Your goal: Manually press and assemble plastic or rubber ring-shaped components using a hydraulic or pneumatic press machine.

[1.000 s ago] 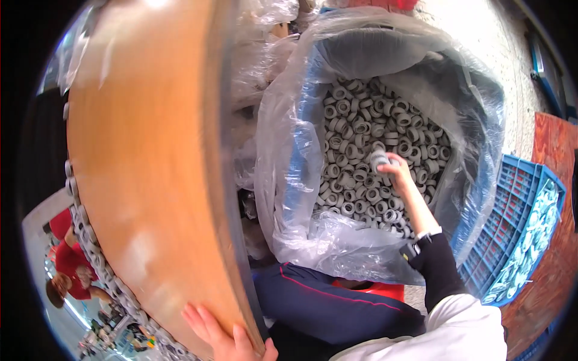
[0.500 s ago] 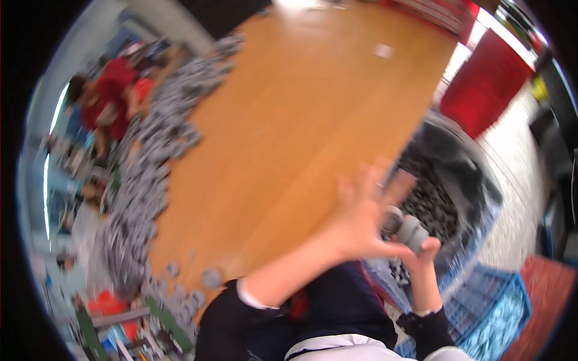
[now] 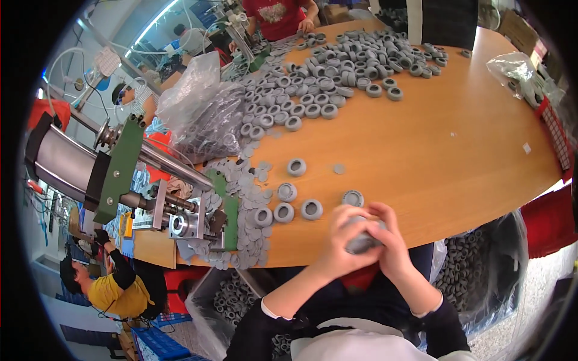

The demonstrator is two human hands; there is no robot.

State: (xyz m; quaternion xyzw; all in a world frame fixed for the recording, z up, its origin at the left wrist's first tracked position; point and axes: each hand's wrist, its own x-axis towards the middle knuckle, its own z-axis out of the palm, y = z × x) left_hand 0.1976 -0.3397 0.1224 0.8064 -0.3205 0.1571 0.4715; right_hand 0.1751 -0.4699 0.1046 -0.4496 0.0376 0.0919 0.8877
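Over the near edge of the wooden table, both hands come together in front of my body. Between them is a grey rubber ring [image 3: 360,243], largely covered by fingers. My left hand [image 3: 338,248] is closed round its left side, and my right hand [image 3: 394,248] grips it from the right. Just beyond my fingertips another grey ring [image 3: 353,198] rests on the table. To the left stand several loose rings, among them one grey ring [image 3: 312,209] nearest my left hand. Thin grey discs [image 3: 250,237] lie scattered farther left.
A green and metal press [image 3: 180,225] stands at the table's left. A big heap of grey rings [image 3: 337,72] covers the far side, beside a clear plastic bag [image 3: 208,120]. Lined bins of rings [image 3: 463,259] flank me below the table edge. Co-workers sit beyond and left.
My view has swung from the bin at the right to the table and press. My hands have moved from above that bin to the table edge, closed together round a ring.
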